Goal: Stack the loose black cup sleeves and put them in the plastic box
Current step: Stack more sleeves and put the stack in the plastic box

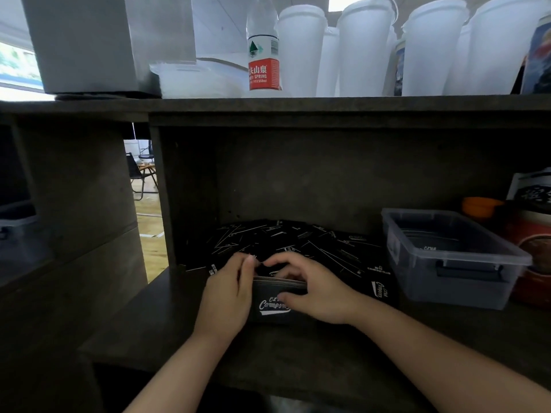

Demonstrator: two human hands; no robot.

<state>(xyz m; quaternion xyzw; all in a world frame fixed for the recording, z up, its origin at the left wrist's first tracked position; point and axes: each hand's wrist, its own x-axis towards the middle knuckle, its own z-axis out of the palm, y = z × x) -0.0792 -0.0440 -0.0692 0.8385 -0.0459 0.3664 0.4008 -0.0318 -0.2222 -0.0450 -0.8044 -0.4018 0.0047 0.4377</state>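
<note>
A stack of black cup sleeves (269,307) with white "Camping" lettering stands on edge on the dark lower shelf. My left hand (228,295) grips its left end, fingers curled over the top. My right hand (313,290) holds its right end, with the thumb on the front face and the fingers curled over the top edge. Behind them lies a loose pile of black sleeves (298,242). The clear plastic box (447,281) sits to the right and holds a few black sleeves.
An upper shelf (268,107) hangs low overhead, carrying a water bottle (263,46), white cups (363,49) and a grey box (83,43). Printed containers (533,234) and an orange object (481,205) crowd the far right. A wooden divider (162,198) bounds the left.
</note>
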